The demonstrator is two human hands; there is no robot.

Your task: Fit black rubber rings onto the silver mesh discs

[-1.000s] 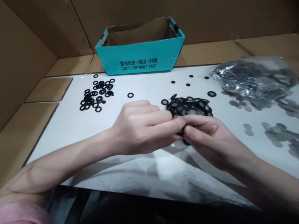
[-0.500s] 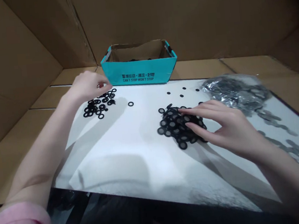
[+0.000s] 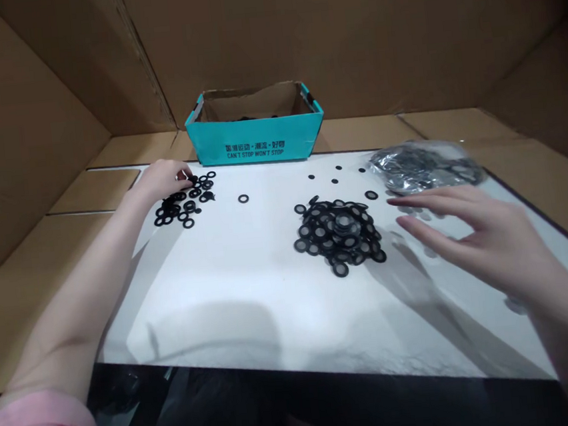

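Note:
At the left pile of black rings [image 3: 190,206], my left hand [image 3: 163,178] has its thumb and fingertips closed on a black ring at the pile's far edge. My right hand [image 3: 481,227] hovers to the right of a larger heap of black rings with grey centres [image 3: 320,232]. Its thumb and fingers are apart, and nothing shows between them. One ring with a grey centre [image 3: 371,195] lies off the heap, close to my right fingertips. Between the two piles is a single black ring [image 3: 243,199].
A turquoise box [image 3: 257,138] with dark pieces inside stands at the back of the white board [image 3: 210,280]. A clear plastic bag [image 3: 424,162] of grey discs lies back right. Several small black discs [image 3: 334,181] lie behind the heap. Cardboard walls [image 3: 338,40] surround the board.
My right hand has moved right, off the larger heap, and its fingers have spread. My left hand has lowered to the left pile. The view has shifted slightly.

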